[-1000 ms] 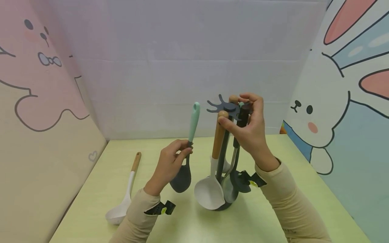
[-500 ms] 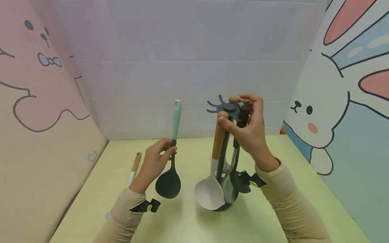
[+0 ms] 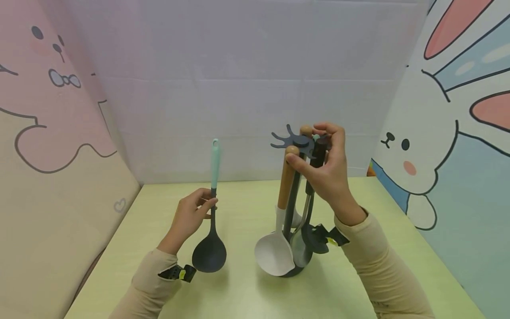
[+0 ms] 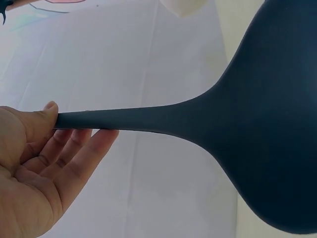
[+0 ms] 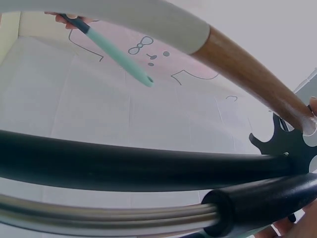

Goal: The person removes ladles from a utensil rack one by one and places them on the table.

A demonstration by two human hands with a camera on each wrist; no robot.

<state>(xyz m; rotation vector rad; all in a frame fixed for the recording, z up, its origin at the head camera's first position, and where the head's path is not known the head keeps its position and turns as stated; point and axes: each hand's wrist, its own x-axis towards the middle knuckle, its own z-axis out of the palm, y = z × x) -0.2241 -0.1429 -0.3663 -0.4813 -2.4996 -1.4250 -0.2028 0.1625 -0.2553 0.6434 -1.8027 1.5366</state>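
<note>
In the head view, my left hand (image 3: 189,215) pinches the dark neck of a ladle (image 3: 209,253) with a mint-green handle. It hangs bowl down, left of the utensil stand (image 3: 292,201). Close up in the left wrist view, thumb and fingers grip that neck. My right hand (image 3: 328,170) holds the top of the stand, thumb on the wooden handle end of a white ladle (image 3: 275,254) and fingers curled behind. A metal utensil with a black handle (image 3: 318,153) and a dark utensil (image 3: 316,239) hang there too. Dark hooks (image 3: 283,141) at the top point left.
The stand's dark round base (image 3: 295,271) rests on the pale green table (image 3: 247,292). Behind it rises a white backdrop (image 3: 247,97); panels with cartoon figures, including a rabbit (image 3: 414,133), stand at both sides.
My left hand has carried the green-handled ladle left, away from the stand, and turned its bowl toward me. My left arm now covers the white ladle lying on the left. My right hand stays put.
</note>
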